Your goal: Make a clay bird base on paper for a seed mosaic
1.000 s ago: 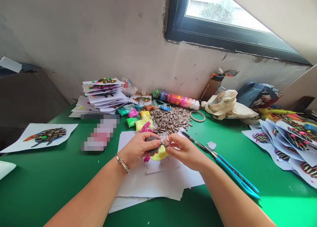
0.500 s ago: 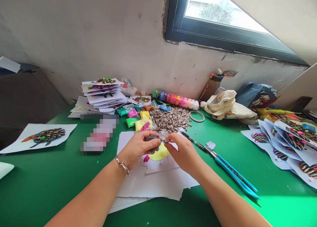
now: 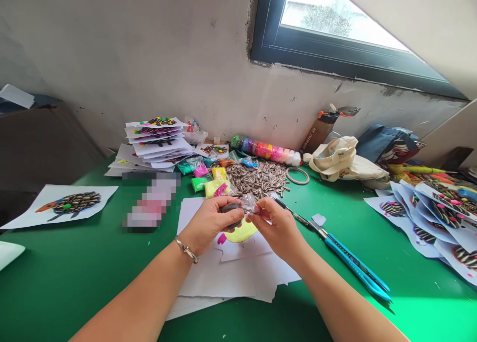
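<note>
A small clear plastic bag of dark modelling clay (image 3: pixel 234 224) is held between both hands, above the paper. My left hand (image 3: pixel 214 218) is closed around the dark lump. The fingers of my right hand (image 3: pixel 274 222) pinch the crumpled clear end of the bag; their tips partly hide it. Beneath the hands, a yellow clay shape (image 3: pixel 242 232) with a pink bit (image 3: pixel 221 239) at its left lies on white paper (image 3: pixel 219 277). Thin drawn lines run below the yellow shape.
Behind the hands lie sunflower seeds (image 3: pixel 261 178) and coloured clay packets (image 3: pixel 199 184). A blue cutter (image 3: pixel 354 262) and a pen (image 3: pixel 290 210) are at the right. Stacked seed pictures (image 3: pixel 158 145) stand at the back left, more (image 3: pixel 428 217) at the right. A bottle (image 3: pixel 318 130) leans by the wall.
My right fingers have shifted slightly along the bag's clear end, and more of the plastic shows between the hands. My left hand keeps its hold on the dark clay.
</note>
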The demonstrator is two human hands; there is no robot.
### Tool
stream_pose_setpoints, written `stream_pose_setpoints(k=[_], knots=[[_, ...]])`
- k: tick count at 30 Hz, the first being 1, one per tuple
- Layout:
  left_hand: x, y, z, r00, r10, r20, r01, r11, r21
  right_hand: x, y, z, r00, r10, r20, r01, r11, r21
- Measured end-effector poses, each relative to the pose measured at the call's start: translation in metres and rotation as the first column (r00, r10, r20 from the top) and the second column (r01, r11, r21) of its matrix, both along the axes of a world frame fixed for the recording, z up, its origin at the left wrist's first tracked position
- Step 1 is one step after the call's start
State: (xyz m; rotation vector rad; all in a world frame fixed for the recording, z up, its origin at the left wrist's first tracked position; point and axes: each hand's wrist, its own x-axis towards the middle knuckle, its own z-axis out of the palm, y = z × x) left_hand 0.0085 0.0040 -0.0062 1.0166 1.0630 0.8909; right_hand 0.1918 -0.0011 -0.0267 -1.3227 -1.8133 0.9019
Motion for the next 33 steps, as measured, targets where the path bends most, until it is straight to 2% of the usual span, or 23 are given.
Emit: stream_pose_setpoints(k=[3,6,9,13,17,21,23,26,29,33], knots=[[0.002,-0.001,-0.001,0.998,-0.018,-0.063,0.020,0.999,0.041,0.004,0.001,0.005,0.996,0.027,0.085,-0.027,1.000,0.001],[0.003,-0.001,-0.004,0.990,-0.019,-0.137,0.030,0.996,0.080,0.008,0.002,0.009,0.983,0.036,0.180,-0.060,0.989,0.132],[0.003,-0.002,-0.005,0.984,-0.016,-0.175,0.034,0.995,0.096,0.009,0.001,0.012,0.978,0.033,0.205,-0.082,0.969,0.232],[0.002,-0.003,-0.003,0.977,-0.017,-0.212,0.040,0.994,0.106,0.008,0.001,0.013,0.975,0.029,0.222,-0.079,0.972,0.221],[0.004,-0.004,-0.002,0.970,-0.009,-0.244,0.037,0.993,0.111,0.008,0.002,0.014,0.979,0.054,0.194,-0.080,0.988,0.132],[0.004,-0.002,-0.004,0.965,-0.003,-0.262,0.028,0.995,0.094,0.010,0.003,0.016,0.993,0.074,0.092,-0.067,0.995,-0.073],[0.001,0.001,-0.006,0.971,0.022,-0.237,0.000,0.996,0.094,0.013,0.004,0.018,0.997,0.078,-0.017,-0.080,0.972,-0.223],[-0.004,0.007,-0.009,0.980,0.115,-0.161,-0.102,0.991,0.084,0.019,0.007,0.019,0.971,0.058,-0.230,-0.148,0.905,-0.399],[-0.009,0.010,-0.010,0.978,0.186,-0.090,-0.183,0.982,0.041,0.024,0.010,0.020,0.927,0.046,-0.372,-0.216,0.876,-0.432],[-0.010,0.011,-0.010,0.977,0.215,0.014,-0.215,0.976,0.019,0.027,0.012,0.019,0.866,0.040,-0.498,-0.278,0.867,-0.414]])
